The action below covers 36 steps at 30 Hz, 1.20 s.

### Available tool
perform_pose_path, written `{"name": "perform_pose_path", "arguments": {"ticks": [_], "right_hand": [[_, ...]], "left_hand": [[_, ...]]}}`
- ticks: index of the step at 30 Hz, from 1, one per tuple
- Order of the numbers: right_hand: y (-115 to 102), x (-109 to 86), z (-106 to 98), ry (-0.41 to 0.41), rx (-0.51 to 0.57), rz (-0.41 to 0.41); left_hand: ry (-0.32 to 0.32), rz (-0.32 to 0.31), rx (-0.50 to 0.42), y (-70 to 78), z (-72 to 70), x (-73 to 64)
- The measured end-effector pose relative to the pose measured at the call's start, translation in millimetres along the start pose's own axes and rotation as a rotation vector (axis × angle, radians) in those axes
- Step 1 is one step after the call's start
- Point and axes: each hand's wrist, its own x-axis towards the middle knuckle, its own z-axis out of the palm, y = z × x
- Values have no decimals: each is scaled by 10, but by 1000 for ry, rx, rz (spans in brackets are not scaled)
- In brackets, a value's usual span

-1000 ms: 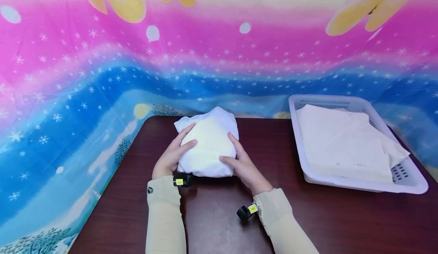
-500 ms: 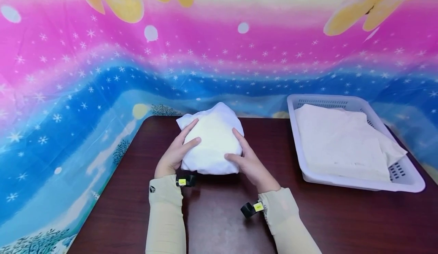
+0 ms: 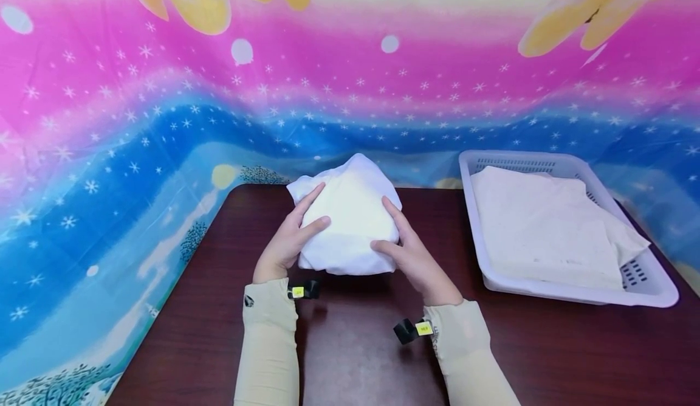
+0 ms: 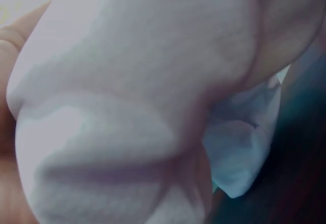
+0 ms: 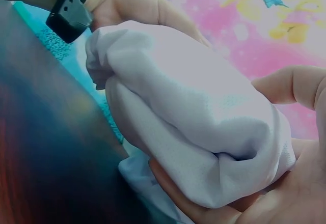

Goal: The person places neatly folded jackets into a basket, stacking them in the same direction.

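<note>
Cloth, white and bundled, is gripped between my hands, the left hand and the right hand, thumbs on top and fingers curved round its sides, raised above the dark reddish tabletop. To my right sits a white plastic basket holding white fabric; a pink-and-blue snowflake backdrop hangs behind.
</note>
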Motion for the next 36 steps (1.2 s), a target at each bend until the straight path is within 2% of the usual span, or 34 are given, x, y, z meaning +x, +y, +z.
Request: {"name": "perform_pose_path", "arguments": {"ticks": [8, 17, 25, 36], "right_hand": [[-93, -60, -80, -2, -55, -20], [-198, -162, -215, -11, -95, 8], [-268, -217, -314, 5, -127, -40], [-383, -318, -415, 59, -205, -137]], "left_hand": [[-20, 19, 6, 85, 71, -19], [-51, 44, 23, 158, 174, -18], [-32, 69, 45, 217, 277, -31], [-8, 157, 38, 304, 490, -29]]}}
